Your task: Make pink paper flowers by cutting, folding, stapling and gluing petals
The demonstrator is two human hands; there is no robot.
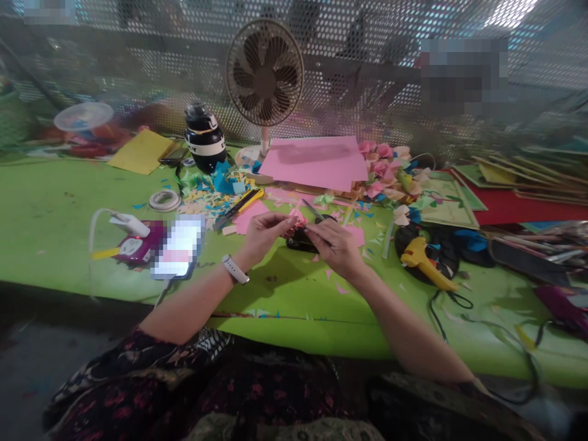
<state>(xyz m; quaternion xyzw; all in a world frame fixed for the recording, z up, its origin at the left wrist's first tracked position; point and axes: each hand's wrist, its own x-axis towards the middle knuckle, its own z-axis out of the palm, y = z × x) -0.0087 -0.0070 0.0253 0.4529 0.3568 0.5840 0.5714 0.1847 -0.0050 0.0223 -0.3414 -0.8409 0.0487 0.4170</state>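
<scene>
Some pink paper [299,217] between both hands [264,237]

I'm hiding pt of a blk item [298,242] beneath w/ my R hand [337,242]; phone scrn [179,246], L of grip, is showing pixelated.

left hand [265,236] pinching pink paper [298,217], right hand [339,246] close beside, yellow glue gun [419,256], fan [265,82] behind
</scene>
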